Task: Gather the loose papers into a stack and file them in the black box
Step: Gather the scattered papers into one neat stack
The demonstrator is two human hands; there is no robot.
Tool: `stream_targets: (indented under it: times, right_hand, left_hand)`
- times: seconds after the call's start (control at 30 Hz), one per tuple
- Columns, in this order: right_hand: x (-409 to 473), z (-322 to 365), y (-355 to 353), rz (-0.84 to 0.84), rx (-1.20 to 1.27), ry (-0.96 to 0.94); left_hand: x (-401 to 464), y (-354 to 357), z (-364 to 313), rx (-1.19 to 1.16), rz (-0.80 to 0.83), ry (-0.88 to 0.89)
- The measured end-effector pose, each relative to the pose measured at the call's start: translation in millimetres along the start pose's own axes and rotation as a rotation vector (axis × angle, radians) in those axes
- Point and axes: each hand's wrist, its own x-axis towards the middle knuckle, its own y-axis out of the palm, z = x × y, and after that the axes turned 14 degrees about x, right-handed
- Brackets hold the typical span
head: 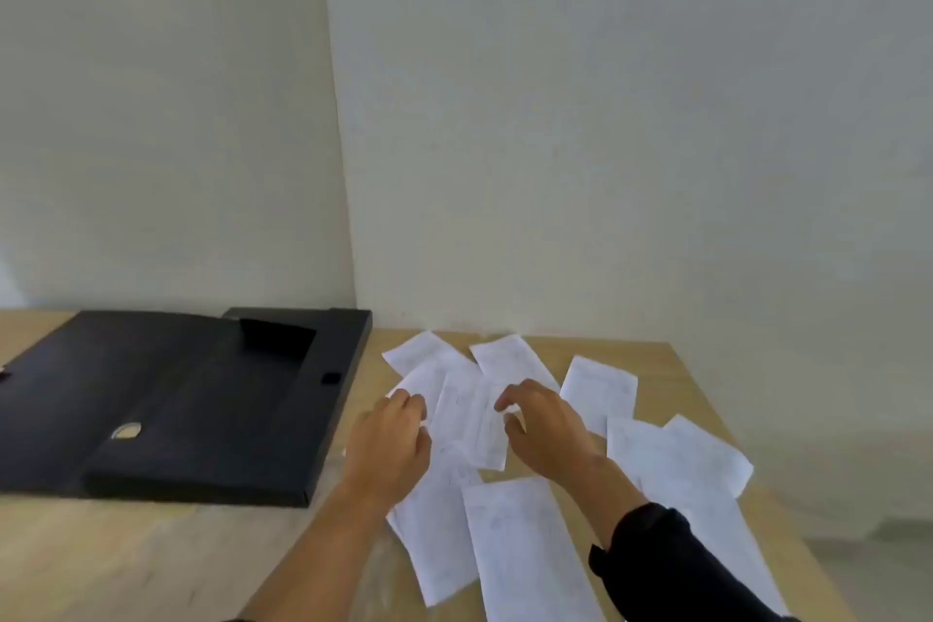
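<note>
Several loose white papers lie scattered and overlapping on the right half of the wooden table. My left hand and my right hand hover over the middle of the spread, on either side of one sheet. Both hands have curled, parted fingers that touch or nearly touch the sheet's edges; neither clearly grips it. The black box lies flat on the left of the table, its flap folded open to the left, a round metal snap showing.
Two pale walls meet in a corner just behind the table. The table's right edge runs diagonally at the lower right, with floor beyond it. A dark sleeve covers my right forearm over the near papers.
</note>
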Motion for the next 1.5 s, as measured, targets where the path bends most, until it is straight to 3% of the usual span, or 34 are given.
stream_targets:
  times: [0.1,0.2,0.4,0.57,0.7,0.83,1.07,1.17,1.27,1.4,1.5]
  right_hand:
    - [-15.9,-21.4,14.3,0.2,-0.006,0.035]
    - [-33.7,-43.6,19.5,0.323,-0.026,0.054]
    - [-22.6,-50.8,23.0,0.258,0.013,0.076]
    - [-8.2,-34.5,45.9,0.155,0.112,0.016]
    - [7.9,-27.0,64.4,0.065,-0.018,0.002]
    - [19.6,-26.4,76.0,0.034,-0.023,0.101]
    - [18.6,-30.3,75.6,0.002,0.17,0.111]
    - [18.2,-35.1,73.3,0.046,0.069,0.176]
    - [22.5,-37.5,73.7,0.077,-0.089,0.11]
    - [36.0,-36.3,68.2,0.086,-0.025,0.03]
    - [47.6,-44.1,59.8,0.079,-0.038,0.073]
  left_hand:
    - [-20.8,21.5,-1.2,0.097,0.149,-0.082]
    - [-41.4,41.2,2.4,0.088,0.15,-0.105]
    - [-41.0,46.6,0.9,-0.003,0.256,-0.273]
    - [-39.6,37.2,-6.2,-0.312,0.151,-0.438]
    - [-39.2,39.5,-2.9,-0.477,0.056,-0.456]
    - [-34.5,42.0,-2.2,-0.544,-0.005,-0.501]
    - [-18.2,37.9,-10.1,-0.681,-0.055,-0.657]
    - [-12.4,30.7,-10.5,-0.709,-0.005,-0.668]
    - [-8.0,25.5,-5.6,-0.739,-0.006,-0.674]
    - [11.2,23.8,0.9,-0.706,0.042,-0.559]
    - [32.5,26.9,1.1,-0.658,0.041,-0.488]
